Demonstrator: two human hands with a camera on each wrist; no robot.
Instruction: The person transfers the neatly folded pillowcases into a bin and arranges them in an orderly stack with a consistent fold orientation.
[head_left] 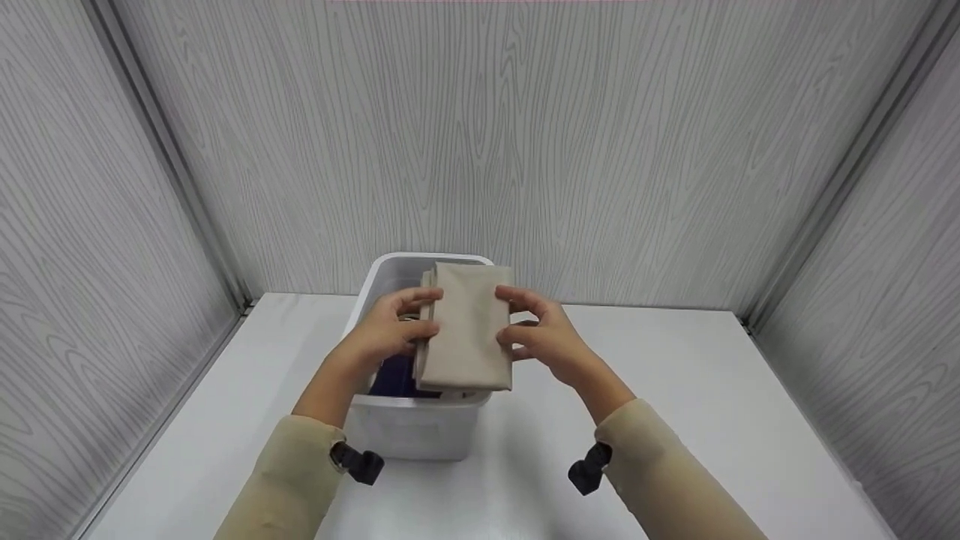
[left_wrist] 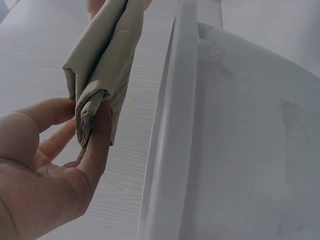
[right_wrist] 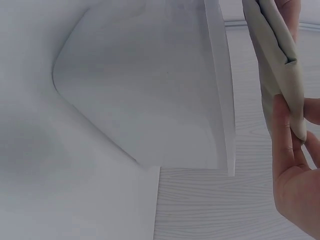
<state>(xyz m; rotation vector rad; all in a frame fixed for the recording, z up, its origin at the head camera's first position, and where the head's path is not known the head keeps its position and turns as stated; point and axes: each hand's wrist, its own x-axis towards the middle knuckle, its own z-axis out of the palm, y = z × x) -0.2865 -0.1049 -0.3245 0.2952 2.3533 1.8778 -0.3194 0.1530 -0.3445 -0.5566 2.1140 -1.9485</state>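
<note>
A folded beige cloth, several layers thick, is held up between both hands over the right part of a white plastic bin. My left hand pinches its left edge, thumb on one face and fingers on the other, as the left wrist view shows with the folded cloth. On the opposite edge my right hand pinches the cloth the same way; in the right wrist view the cloth stands beside the bin's rim. Dark blue material shows inside the bin, partly hidden by the cloth.
The bin stands on a white table, left of its middle and near the back. Grey wood-grain panels close off the back and both sides. Each beige sleeve carries a black wrist camera.
</note>
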